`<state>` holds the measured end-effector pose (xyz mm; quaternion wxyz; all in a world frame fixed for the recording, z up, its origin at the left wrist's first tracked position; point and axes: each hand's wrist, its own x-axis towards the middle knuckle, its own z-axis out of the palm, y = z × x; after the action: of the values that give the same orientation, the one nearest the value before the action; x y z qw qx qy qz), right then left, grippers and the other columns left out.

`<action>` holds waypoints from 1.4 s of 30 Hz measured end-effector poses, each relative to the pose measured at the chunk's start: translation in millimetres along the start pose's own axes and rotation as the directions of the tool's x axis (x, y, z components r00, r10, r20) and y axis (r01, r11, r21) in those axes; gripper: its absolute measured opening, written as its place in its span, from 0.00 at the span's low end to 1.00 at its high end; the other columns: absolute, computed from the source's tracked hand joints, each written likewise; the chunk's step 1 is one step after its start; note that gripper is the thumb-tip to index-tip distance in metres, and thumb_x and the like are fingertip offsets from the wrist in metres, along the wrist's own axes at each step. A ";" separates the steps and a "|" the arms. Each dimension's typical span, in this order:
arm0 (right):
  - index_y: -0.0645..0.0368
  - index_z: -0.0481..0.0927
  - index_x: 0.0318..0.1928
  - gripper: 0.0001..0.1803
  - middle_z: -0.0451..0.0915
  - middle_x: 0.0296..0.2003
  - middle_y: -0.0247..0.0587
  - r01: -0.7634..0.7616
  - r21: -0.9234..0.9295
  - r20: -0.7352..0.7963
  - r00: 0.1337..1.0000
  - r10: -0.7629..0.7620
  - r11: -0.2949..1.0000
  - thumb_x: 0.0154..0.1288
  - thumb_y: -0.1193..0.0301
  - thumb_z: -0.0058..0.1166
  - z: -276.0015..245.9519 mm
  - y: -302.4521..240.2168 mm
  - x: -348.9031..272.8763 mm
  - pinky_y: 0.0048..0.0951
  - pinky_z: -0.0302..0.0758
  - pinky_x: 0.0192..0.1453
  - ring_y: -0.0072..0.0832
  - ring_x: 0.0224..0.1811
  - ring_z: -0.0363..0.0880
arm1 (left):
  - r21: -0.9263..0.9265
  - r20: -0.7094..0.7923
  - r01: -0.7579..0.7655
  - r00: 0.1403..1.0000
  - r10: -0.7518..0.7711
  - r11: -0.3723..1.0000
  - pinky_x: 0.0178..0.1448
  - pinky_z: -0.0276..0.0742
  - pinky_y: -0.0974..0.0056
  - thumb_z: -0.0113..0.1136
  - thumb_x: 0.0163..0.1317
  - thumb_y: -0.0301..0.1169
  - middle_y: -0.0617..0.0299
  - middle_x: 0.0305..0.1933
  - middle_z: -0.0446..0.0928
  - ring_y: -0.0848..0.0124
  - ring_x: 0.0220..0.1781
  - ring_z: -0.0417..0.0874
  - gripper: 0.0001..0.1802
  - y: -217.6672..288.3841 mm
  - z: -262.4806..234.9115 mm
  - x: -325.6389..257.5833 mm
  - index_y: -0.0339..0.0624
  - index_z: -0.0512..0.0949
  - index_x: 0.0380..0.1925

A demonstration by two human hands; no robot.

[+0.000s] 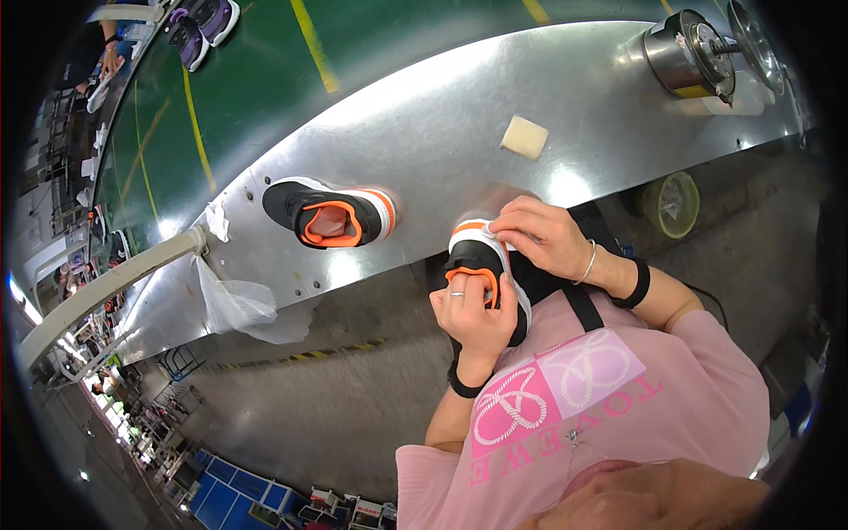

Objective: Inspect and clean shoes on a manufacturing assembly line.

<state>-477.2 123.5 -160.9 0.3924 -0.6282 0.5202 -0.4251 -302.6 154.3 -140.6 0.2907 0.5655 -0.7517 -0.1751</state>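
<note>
A black shoe with orange lining and a white sole striped orange (473, 254) is held at the metal bench's front edge. My left hand (477, 320) is closed on it, fingers in its orange-lined opening. At the striped sole edge, my right hand (541, 237) is closed in a pinch; a small whitish bit shows at its fingertips, too small to name. The matching shoe (367, 212) stands on the bench to the left, apart from both hands, with pale stuffing inside. A cream-coloured block (525, 138) lies on the bench beyond my right hand.
The metal bench (424, 115) borders a green belt (256, 79) carrying purple shoes (201, 28). A steel can with a lid (691, 55) stands far right. A yellow-green bin (670, 205) is below the bench. Clear plastic (234, 300) hangs by a pale rail (115, 287). Another person's hand (111, 64) shows far left.
</note>
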 end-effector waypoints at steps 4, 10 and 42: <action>0.59 0.84 0.41 0.07 0.81 0.37 0.40 0.070 -0.088 0.011 0.998 -0.070 0.994 0.61 0.78 0.61 3.7 -3.1 11.5 0.31 0.80 0.39 0.35 0.36 0.82 | 0.012 -0.007 -0.020 1.000 0.020 1.000 0.35 0.58 0.61 0.72 0.49 0.33 0.67 0.24 0.68 0.65 0.24 0.69 0.15 0.1 0.7 3.5 0.47 0.71 0.23; 0.56 0.84 0.42 0.08 0.80 0.37 0.40 0.144 -0.194 0.035 0.990 -0.140 0.970 0.61 0.75 0.62 0.2 -0.2 0.3 0.32 0.79 0.36 0.36 0.35 0.82 | 0.027 0.006 -0.017 1.000 0.017 0.999 0.34 0.59 0.61 0.72 0.48 0.33 0.66 0.24 0.69 0.66 0.25 0.71 0.14 0.7 0.9 4.2 0.46 0.72 0.23; 0.57 0.82 0.38 0.05 0.73 0.29 0.36 0.129 -0.138 0.131 0.985 -0.111 0.982 0.60 0.76 0.61 9.1 -3.2 36.8 0.33 0.74 0.31 0.34 0.30 0.77 | 0.074 0.033 -0.021 0.999 0.019 0.997 0.35 0.60 0.62 0.73 0.47 0.35 0.65 0.24 0.71 0.66 0.24 0.71 0.13 4.8 0.8 6.7 0.46 0.75 0.22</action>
<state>-464.0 88.2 -156.2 0.3502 -0.7106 0.4858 -0.3694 -308.0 149.4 -136.7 0.2591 0.5655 -0.7679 -0.1531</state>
